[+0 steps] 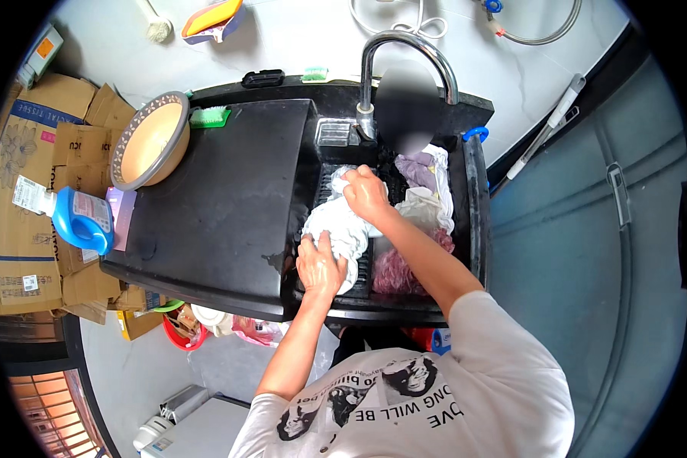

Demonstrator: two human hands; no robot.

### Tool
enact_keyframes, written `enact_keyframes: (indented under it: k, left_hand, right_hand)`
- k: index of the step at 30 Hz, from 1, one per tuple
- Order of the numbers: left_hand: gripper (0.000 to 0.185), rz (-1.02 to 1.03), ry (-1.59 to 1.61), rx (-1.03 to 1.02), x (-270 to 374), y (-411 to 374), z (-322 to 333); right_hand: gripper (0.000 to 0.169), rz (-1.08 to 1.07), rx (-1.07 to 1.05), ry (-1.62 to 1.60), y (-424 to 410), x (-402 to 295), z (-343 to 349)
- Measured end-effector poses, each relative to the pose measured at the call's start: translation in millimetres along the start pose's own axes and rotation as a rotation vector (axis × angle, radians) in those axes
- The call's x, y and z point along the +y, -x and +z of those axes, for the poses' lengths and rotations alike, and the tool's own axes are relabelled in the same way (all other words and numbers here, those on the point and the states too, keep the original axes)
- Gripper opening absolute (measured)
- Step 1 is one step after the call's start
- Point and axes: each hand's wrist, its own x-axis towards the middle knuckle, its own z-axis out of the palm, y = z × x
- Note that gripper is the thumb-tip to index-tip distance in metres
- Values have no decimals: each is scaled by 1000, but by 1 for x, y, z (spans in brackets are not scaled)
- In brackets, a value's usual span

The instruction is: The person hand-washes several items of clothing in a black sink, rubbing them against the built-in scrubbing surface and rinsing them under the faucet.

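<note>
A wet white cloth [338,223] lies bunched over the black ribbed washboard [364,269] in the sink unit. My left hand [320,264] presses on the near end of the cloth, fingers spread and tips sunk in its folds. At the far end, my right hand [367,193] grips a bunched part of it. To the right, the basin holds a pale garment [421,207], a mauve one [417,170] and a reddish-pink one [406,269] in water. My right forearm hides part of these.
A chrome faucet [409,37] arches behind the basin. On the black counter [223,189] stand a tilted cream basin [151,143] and a green scrub brush [210,117]. A blue detergent bottle [83,220] is at the left edge, beside cardboard boxes [26,189]. A glass door [572,246] stands right.
</note>
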Motion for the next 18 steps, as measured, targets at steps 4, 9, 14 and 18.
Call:
enact_keyframes:
  k: [4, 9, 14, 18]
  left_hand:
    - [52, -132, 59, 72, -9, -14, 27]
    - [39, -188, 39, 110, -15, -15, 39]
    - [35, 2, 90, 132, -6, -17, 22]
    - [49, 65, 123, 195, -11, -9, 17]
  right_hand:
    - [23, -200, -27, -145, 58, -56, -25]
    - [19, -349, 20, 48, 56, -52, 30]
    - [33, 267, -212, 229, -54, 19, 77]
    - [61, 311, -419, 127, -76, 10, 54]
